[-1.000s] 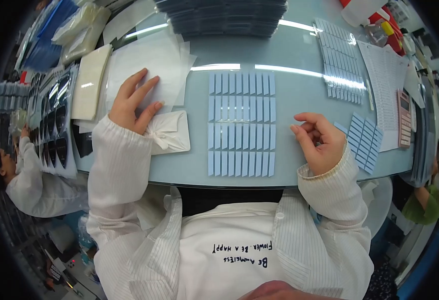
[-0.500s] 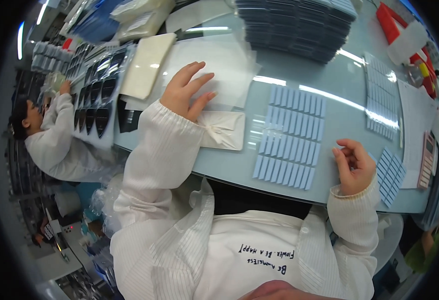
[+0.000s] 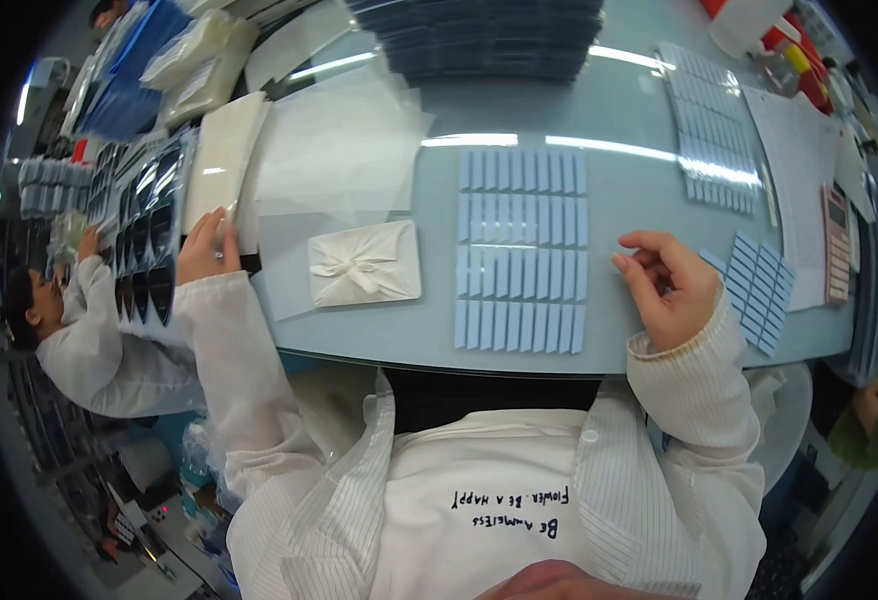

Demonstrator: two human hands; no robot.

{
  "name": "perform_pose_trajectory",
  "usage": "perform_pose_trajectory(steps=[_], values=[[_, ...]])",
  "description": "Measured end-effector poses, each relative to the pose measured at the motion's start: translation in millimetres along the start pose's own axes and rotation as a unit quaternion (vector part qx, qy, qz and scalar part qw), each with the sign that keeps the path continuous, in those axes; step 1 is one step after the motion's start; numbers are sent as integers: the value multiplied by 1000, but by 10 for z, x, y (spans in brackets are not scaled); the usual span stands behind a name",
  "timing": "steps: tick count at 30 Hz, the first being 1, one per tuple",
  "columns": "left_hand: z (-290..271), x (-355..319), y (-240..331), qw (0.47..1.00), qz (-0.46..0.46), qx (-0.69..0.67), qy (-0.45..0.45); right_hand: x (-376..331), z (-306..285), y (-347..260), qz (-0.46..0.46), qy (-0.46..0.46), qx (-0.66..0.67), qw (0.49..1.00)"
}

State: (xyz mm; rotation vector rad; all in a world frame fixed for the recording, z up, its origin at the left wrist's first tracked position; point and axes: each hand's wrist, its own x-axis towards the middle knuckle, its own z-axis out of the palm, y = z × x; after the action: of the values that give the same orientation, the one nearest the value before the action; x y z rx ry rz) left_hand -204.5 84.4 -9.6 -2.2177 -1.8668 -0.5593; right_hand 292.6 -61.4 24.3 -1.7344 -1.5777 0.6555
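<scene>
My left hand (image 3: 209,248) rests at the near end of a long cream stack of flat sheets or bags (image 3: 223,165), fingers stretched and touching its edge; nothing shows in its grasp. Between my hands lies a white, flat, cloth-like packet (image 3: 367,265) with a gathered knot on top. Right of it sits a block of light-blue narrow strips (image 3: 522,250) in several rows. My right hand (image 3: 671,290) hovers beside that block with loosely curled fingers, thumb and forefinger apart, holding nothing visible. Translucent sheets (image 3: 334,140) lie beyond the white packet.
A tall dark stack (image 3: 479,40) stands at the far side. Ribbed clear sheets (image 3: 709,125), a smaller blue strip block (image 3: 759,290) and a pink calculator (image 3: 836,245) lie to the right. Dark-panelled sheets (image 3: 144,230) are at the left, near a co-worker (image 3: 109,345).
My left hand has moved left and nearer, from above the white packet and translucent sheets to the cream stack. The view has shifted; my right hand keeps much the same loose curl.
</scene>
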Motion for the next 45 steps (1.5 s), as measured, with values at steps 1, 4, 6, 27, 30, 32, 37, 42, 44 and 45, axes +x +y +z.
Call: perform_pose_trajectory(steps=[1, 4, 6, 27, 30, 32, 37, 42, 44, 45], values=[[-6, -7, -55, 1000, 14, -12, 15, 0, -6, -8, 7, 3, -3, 1000], [-28, 37, -125, 998, -10, -26, 48, -4, -24, -15, 19, -5, -9, 1000], [-95, 98, -46, 996, -59, -7, 69, -11, -10, 13, 7, 1, 12, 1000], [-694, -564, 2225, 793, 550, -178, 194, -308, 292, -438, 104, -190, 533, 818], [-762, -593, 2234, 814, 554, -152, 90, -268, 314, -467, 88, -169, 465, 865], [-802, -543, 2183, 844, 525, -106, 23, -256, 277, -383, 76, -170, 453, 872], [-379, -321, 1915, 934, 201, -230, 183, -190, 151, -283, 100, -224, 523, 816], [-349, -349, 2034, 767, 55, -633, -90, -207, 259, -448, 113, -351, 483, 794], [-400, -362, 2234, 752, 64, -649, -93, -202, 324, -541, 144, -365, 479, 785], [-363, -382, 2267, 752, 109, -647, -68, -196, 344, -571, 175, -371, 472, 780]])
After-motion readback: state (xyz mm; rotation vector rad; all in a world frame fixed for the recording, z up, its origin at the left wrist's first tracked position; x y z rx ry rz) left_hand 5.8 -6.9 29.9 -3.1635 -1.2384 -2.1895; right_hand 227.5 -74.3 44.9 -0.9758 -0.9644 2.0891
